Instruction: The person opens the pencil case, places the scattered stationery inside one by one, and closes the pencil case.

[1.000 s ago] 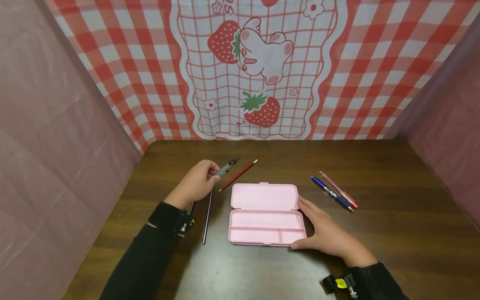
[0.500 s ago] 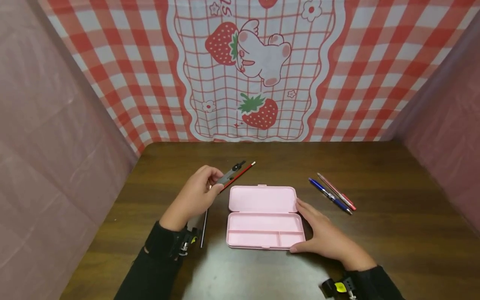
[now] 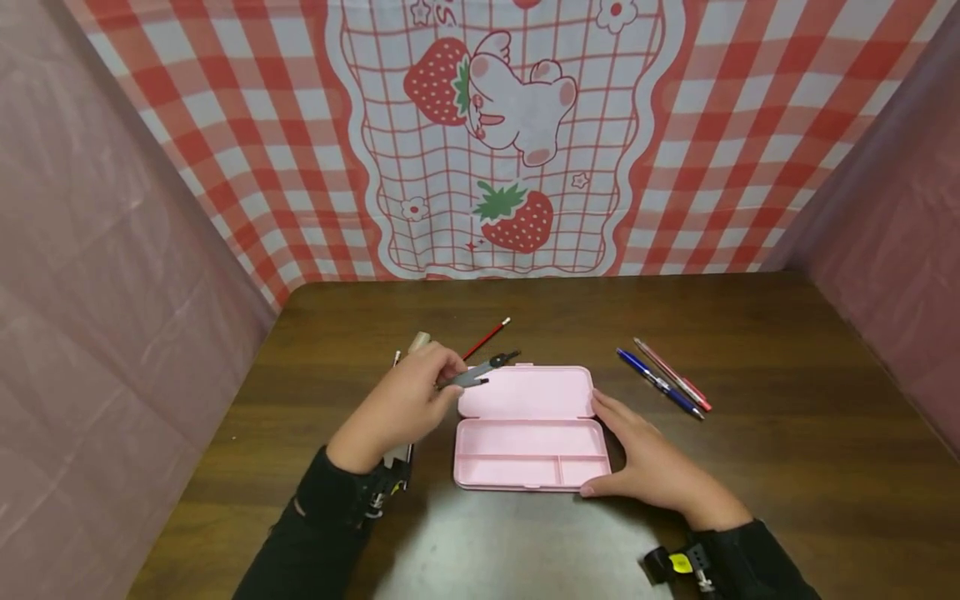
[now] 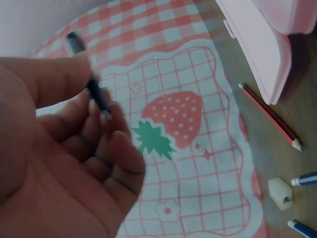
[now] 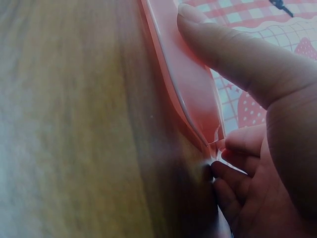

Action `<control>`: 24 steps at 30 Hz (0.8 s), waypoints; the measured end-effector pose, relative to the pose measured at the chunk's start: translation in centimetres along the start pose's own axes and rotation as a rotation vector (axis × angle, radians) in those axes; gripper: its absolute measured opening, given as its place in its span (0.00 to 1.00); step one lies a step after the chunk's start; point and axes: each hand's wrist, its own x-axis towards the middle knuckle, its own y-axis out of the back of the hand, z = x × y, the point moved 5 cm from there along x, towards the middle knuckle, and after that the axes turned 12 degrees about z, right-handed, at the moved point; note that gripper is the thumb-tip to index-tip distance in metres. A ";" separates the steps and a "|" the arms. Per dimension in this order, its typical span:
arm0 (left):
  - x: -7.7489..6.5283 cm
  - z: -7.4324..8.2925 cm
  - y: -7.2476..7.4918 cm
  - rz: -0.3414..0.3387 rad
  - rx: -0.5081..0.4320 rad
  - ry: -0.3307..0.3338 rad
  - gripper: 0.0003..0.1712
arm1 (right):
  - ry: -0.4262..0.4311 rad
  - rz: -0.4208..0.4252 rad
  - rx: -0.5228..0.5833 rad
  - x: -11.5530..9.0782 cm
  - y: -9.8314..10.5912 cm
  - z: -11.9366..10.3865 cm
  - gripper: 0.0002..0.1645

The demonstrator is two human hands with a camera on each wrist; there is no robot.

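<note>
Our left hand [image 3: 405, 400] pinches one compass [image 3: 477, 374] over one case's [image 3: 517, 437] edge; our spread right hand [image 3: 651, 468] touches its end, near two pens [image 3: 661, 384].

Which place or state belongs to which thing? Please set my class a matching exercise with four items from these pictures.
1. compass
2. pencil case
3. red pencil
4. blue pen

A. lies on the table beside a reddish pen
B. lies open, touched by the right hand
C. held in the left hand
D. lies on the table beyond the case's far left corner

Pairs: 1-C, 2-B, 3-D, 4-A
</note>
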 end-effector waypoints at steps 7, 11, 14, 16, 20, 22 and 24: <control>-0.5 1.6 -1.8 -0.135 0.140 -0.071 0.11 | -0.004 0.000 -0.002 0.0 0.0 0.0 0.75; -0.8 2.4 -2.6 -0.183 0.168 -0.087 0.09 | -0.008 -0.006 -0.014 0.2 0.1 0.1 0.75; -1.1 2.7 -3.1 -0.218 0.197 -0.084 0.07 | -0.006 -0.008 -0.016 0.3 0.1 0.0 0.75; -1.2 3.0 -3.5 -0.244 0.217 -0.087 0.07 | -0.001 -0.005 -0.020 0.3 0.1 0.0 0.75; -1.5 3.5 -4.1 -0.296 0.247 -0.109 0.08 | 0.007 0.001 -0.023 0.2 0.1 0.1 0.75; -1.6 3.7 -4.4 -0.316 0.258 -0.121 0.08 | 0.005 -0.001 -0.020 0.2 0.1 0.1 0.75; -1.7 3.8 -4.7 -0.325 0.270 -0.132 0.09 | 0.003 -0.003 -0.019 0.1 0.1 0.1 0.75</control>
